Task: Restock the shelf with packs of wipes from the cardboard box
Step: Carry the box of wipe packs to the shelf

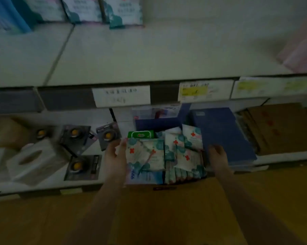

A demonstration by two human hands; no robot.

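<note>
Price label (121,96) print blurred, unreadable. Pink pack (301,48) cut by right edge. Shelved packs (103,9) cropped at top.

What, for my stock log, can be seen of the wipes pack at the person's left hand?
The wipes pack is a soft, flat, roughly square pouch, white with teal cloud shapes and a red cross, seemingly plastic film; its print is too blurred to read. It lies face up on other packs at the left side of the cardboard box. The left hand has fingers along its left edge; a grip is unclear. A green pack sits just behind.
</note>
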